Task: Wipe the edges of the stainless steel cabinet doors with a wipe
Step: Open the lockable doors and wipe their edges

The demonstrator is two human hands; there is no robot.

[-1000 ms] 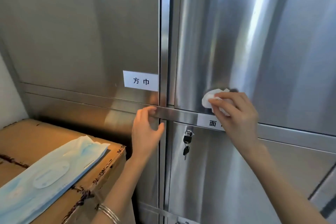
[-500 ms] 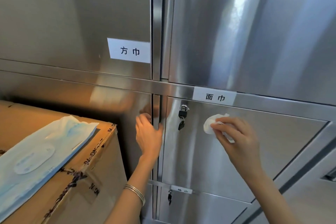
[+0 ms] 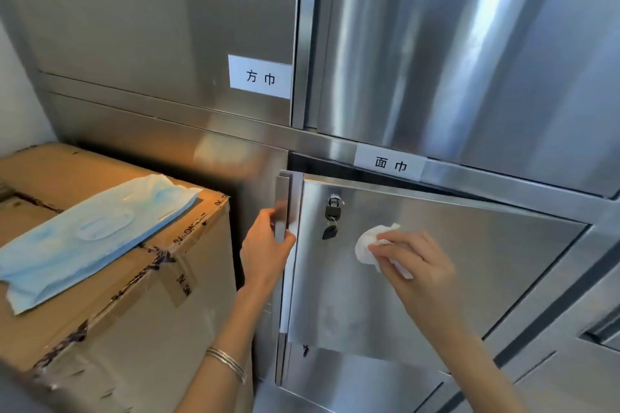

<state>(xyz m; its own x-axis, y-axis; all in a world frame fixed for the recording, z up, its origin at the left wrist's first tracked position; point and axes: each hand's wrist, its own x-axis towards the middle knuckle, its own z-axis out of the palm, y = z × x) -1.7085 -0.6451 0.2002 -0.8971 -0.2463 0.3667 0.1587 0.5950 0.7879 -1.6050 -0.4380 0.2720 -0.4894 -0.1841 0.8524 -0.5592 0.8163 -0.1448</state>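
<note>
Since half a second earlier, the brushed stainless steel lower door (image 3: 436, 278) had swung ajar — left hand (image 3: 265, 251) clamped on its edge; right hand (image 3: 412, 265) pinching the crumpled white wipe (image 3: 369, 245). Next — likely wiping that exposed edge.

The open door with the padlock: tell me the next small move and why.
Probably slide the wipe left to the door's exposed left edge. The left hand holds that edge pulled ajar, while the right hand presses the wipe on the flat face, not the edge.
</note>
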